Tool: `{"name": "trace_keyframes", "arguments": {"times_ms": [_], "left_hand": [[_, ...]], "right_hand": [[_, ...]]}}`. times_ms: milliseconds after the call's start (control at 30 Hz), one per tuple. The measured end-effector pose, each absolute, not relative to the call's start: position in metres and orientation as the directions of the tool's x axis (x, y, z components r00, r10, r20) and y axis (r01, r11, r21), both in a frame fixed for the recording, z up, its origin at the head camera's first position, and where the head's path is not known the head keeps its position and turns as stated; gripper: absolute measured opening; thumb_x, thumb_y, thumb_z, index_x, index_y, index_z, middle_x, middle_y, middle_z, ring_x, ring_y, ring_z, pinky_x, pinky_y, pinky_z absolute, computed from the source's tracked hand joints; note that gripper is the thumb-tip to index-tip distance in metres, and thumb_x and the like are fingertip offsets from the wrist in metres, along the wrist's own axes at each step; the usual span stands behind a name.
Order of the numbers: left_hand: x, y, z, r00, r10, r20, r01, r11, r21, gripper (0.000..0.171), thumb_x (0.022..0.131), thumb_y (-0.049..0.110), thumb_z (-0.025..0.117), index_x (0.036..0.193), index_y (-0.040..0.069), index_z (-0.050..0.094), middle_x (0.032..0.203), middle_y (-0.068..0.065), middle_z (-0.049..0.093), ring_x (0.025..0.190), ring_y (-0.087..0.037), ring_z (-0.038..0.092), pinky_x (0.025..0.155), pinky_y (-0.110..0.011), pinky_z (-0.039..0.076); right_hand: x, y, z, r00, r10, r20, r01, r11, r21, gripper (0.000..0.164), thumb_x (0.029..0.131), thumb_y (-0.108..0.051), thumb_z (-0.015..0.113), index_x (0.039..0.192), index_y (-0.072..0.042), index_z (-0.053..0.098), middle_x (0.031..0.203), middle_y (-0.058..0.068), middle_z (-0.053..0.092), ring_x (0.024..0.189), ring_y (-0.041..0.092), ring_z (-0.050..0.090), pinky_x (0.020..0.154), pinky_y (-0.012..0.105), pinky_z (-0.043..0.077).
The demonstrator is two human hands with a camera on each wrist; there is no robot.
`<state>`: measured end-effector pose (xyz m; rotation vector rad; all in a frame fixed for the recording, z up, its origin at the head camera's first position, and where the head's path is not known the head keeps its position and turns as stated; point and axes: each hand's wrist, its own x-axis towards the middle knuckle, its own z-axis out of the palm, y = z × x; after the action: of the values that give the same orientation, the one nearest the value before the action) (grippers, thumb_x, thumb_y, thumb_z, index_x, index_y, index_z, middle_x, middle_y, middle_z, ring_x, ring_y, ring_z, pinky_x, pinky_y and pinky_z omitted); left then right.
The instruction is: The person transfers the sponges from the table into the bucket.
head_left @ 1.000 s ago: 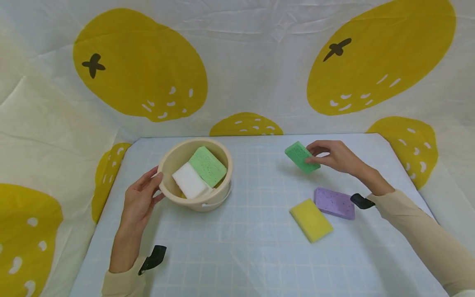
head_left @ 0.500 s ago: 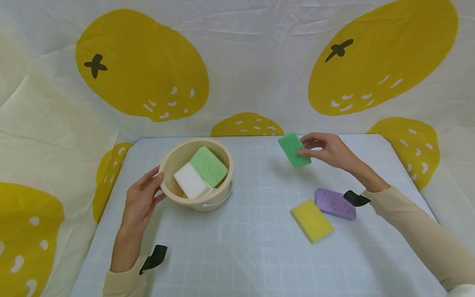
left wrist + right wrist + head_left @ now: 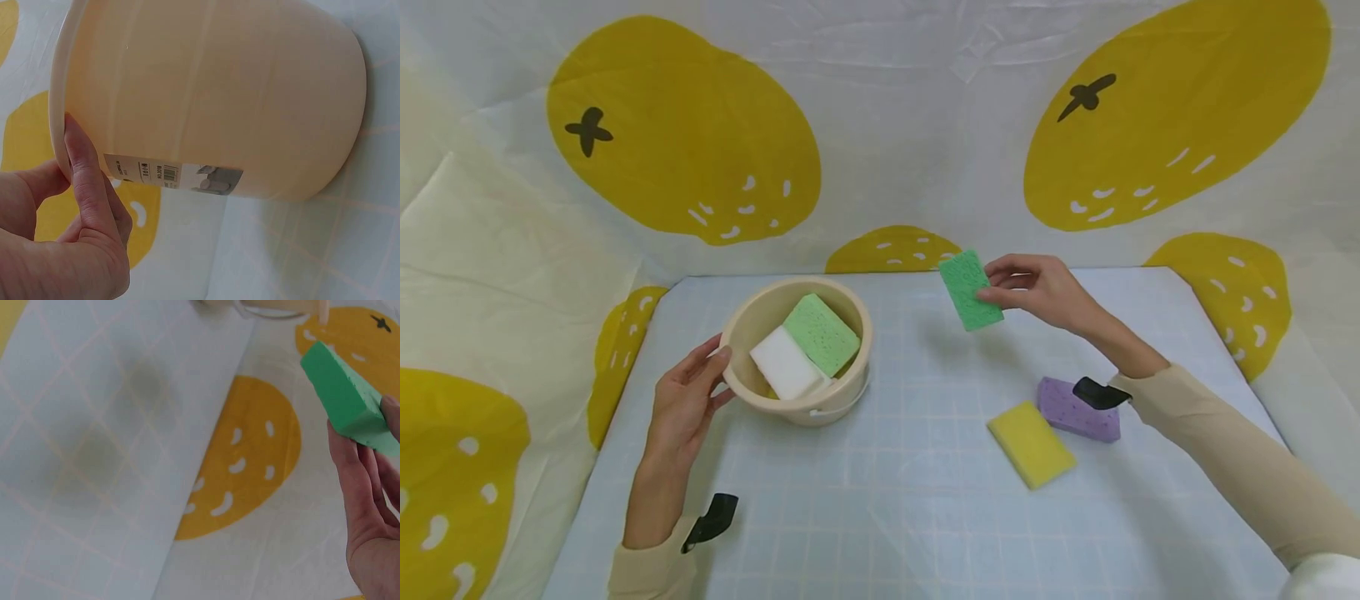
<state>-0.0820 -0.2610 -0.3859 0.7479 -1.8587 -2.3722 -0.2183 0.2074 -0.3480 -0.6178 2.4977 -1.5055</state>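
Note:
A cream bucket (image 3: 751, 329) stands on the left of the table. Inside it lie a white sponge (image 3: 786, 365), a light green sponge (image 3: 822, 335) and a bit of something yellow beneath. My left hand (image 3: 681, 408) pinches the bucket's rim on its left side; the left wrist view shows its fingers (image 3: 87, 181) against the outer wall, near a printed label (image 3: 175, 174). My right hand (image 3: 1037, 290) holds a bright green sponge (image 3: 967, 290) between thumb and fingers, raised above the table and right of the bucket. In the right wrist view that sponge (image 3: 340, 390) appears edge-on.
A yellow sponge (image 3: 1032, 444) and a purple sponge (image 3: 1078, 408) lie close together at the right of the table (image 3: 880, 500). The bucket's white handle (image 3: 842, 406) hangs down its front. Behind the table's back edge rises a lemon-printed cloth (image 3: 917, 167).
My right hand has carried the bright green sponge leftward and up, closer to the bucket, and turned it more upright. The left hand and bucket have stayed in place.

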Motion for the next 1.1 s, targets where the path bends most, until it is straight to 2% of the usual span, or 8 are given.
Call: {"name": "trace_keyframes", "arguments": {"times_ms": [100, 267, 633, 867, 1100], "left_hand": [[-0.082, -0.261, -0.385, -0.885, -0.313, -0.344, -0.258, -0.286, 0.923, 0.068, 0.088, 0.031, 0.082, 0.148, 0.013, 0.056, 0.115, 0.005, 0.071, 0.096, -0.011, 0.068, 0.080, -0.025, 0.061], [-0.084, -0.262, -0.385, -0.887, -0.314, -0.339, -0.256, -0.275, 0.927, 0.072, 0.085, 0.035, 0.084, 0.148, 0.013, 0.056, 0.116, 0.004, 0.071, 0.096, -0.011, 0.068, 0.081, -0.024, 0.060], [-0.086, -0.260, -0.386, -0.890, -0.314, -0.330, -0.241, -0.290, 0.926, 0.072, 0.084, 0.034, 0.085, 0.146, 0.012, 0.058, 0.118, 0.005, 0.071, 0.095, -0.011, 0.068, 0.080, -0.026, 0.061], [-0.084, -0.260, -0.384, -0.877, -0.330, -0.349, -0.263, -0.279, 0.924, 0.068, 0.087, 0.033, 0.083, 0.147, 0.014, 0.057, 0.113, 0.005, 0.072, 0.093, -0.011, 0.068, 0.080, -0.024, 0.061], [-0.082, -0.261, -0.386, -0.876, -0.322, -0.358, -0.271, -0.285, 0.919, 0.067, 0.088, 0.031, 0.082, 0.148, 0.014, 0.056, 0.115, 0.006, 0.071, 0.095, -0.011, 0.067, 0.080, -0.025, 0.061]], "right_hand": [[-0.219, 0.199, -0.343, -0.901, -0.430, 0.051, -0.233, 0.383, -0.894, 0.037, 0.093, -0.019, 0.079, 0.124, -0.003, 0.068, 0.106, 0.012, 0.069, 0.095, 0.017, 0.073, 0.081, 0.034, 0.063], [-0.220, 0.183, -0.336, -0.900, -0.434, 0.029, -0.204, 0.362, -0.910, 0.038, 0.093, -0.023, 0.079, 0.124, -0.004, 0.068, 0.107, 0.013, 0.068, 0.095, 0.019, 0.073, 0.081, 0.033, 0.063], [-0.222, 0.146, -0.323, -0.871, -0.489, 0.038, -0.205, 0.292, -0.934, 0.036, 0.093, -0.016, 0.079, 0.124, -0.002, 0.068, 0.106, 0.015, 0.068, 0.093, 0.024, 0.072, 0.083, 0.039, 0.063], [-0.220, 0.121, -0.322, -0.841, -0.541, 0.025, -0.185, 0.243, -0.952, 0.037, 0.093, -0.014, 0.078, 0.126, 0.000, 0.067, 0.108, 0.017, 0.068, 0.094, 0.026, 0.073, 0.083, 0.041, 0.063], [-0.218, 0.094, -0.325, -0.813, -0.582, 0.021, -0.178, 0.213, -0.961, 0.037, 0.091, -0.014, 0.080, 0.123, 0.001, 0.069, 0.104, 0.016, 0.068, 0.093, 0.025, 0.074, 0.083, 0.045, 0.063]]}}
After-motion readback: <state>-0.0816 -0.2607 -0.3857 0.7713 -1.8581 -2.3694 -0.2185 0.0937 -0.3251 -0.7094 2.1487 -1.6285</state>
